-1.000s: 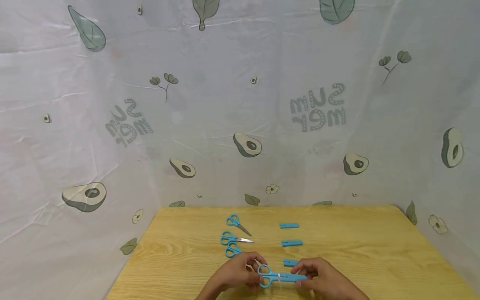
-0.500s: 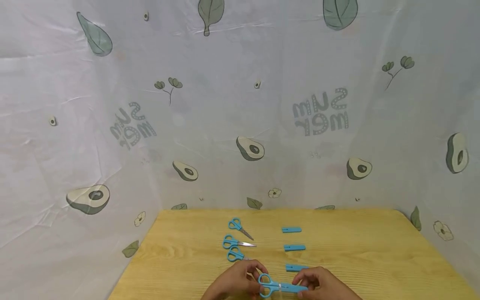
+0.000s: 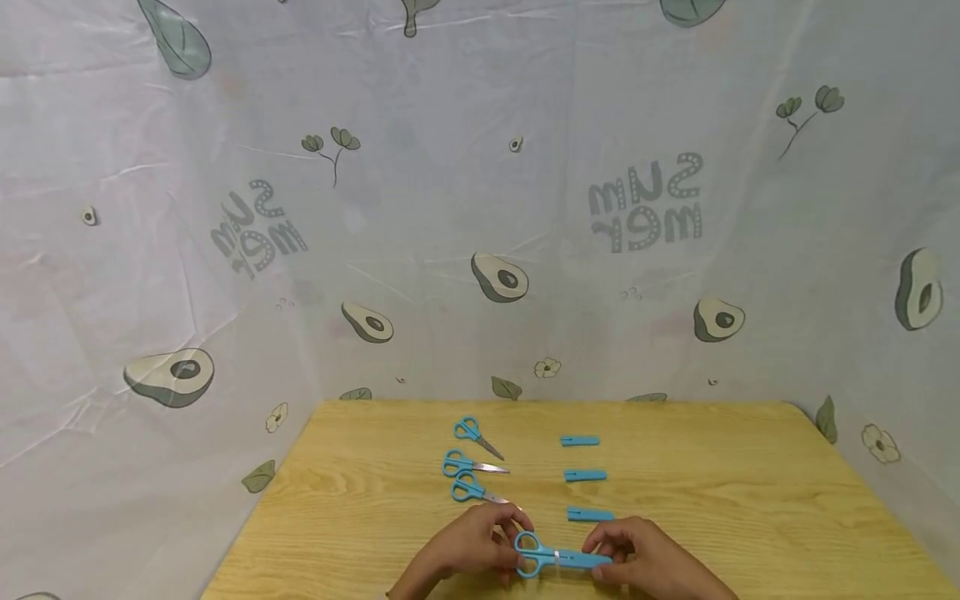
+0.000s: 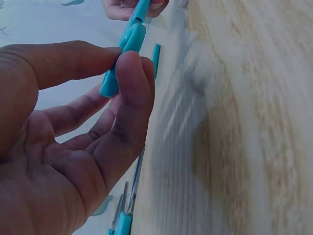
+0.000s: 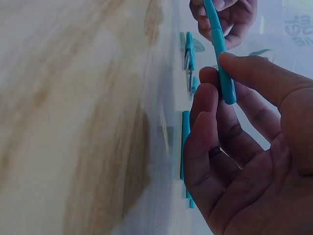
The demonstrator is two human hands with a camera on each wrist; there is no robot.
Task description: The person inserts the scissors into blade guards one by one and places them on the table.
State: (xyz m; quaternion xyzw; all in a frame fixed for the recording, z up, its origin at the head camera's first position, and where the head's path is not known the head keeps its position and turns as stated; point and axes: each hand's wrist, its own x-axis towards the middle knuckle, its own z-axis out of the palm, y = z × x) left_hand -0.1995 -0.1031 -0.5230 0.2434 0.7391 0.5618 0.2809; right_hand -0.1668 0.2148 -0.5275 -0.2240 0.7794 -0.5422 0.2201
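Between my two hands is a pair of blue-handled scissors (image 3: 529, 553), its blades inside a blue blade cover (image 3: 579, 559). My left hand (image 3: 480, 543) pinches the finger loops between thumb and fingertips. At the other end, my right hand (image 3: 643, 553) pinches the tip of the cover. In the left wrist view the thumb and index finger press on the blue handle (image 4: 129, 41), held above the wooden surface. The right wrist view shows the closed end of the cover (image 5: 226, 85) between thumb and fingertips.
Three more blue scissors lie left of centre: a far pair (image 3: 468, 430), a middle pair (image 3: 459, 463) and a near pair (image 3: 468, 487). To their right lie three loose blade covers, far (image 3: 581, 441), middle (image 3: 586, 475) and near (image 3: 588, 514). A printed curtain (image 3: 420, 217) stands behind the table (image 3: 337, 500).
The head view has tilted slightly, shifting the whole scene. Both hands keep their hold on the covered scissors, which stay in nearly the same place between them.
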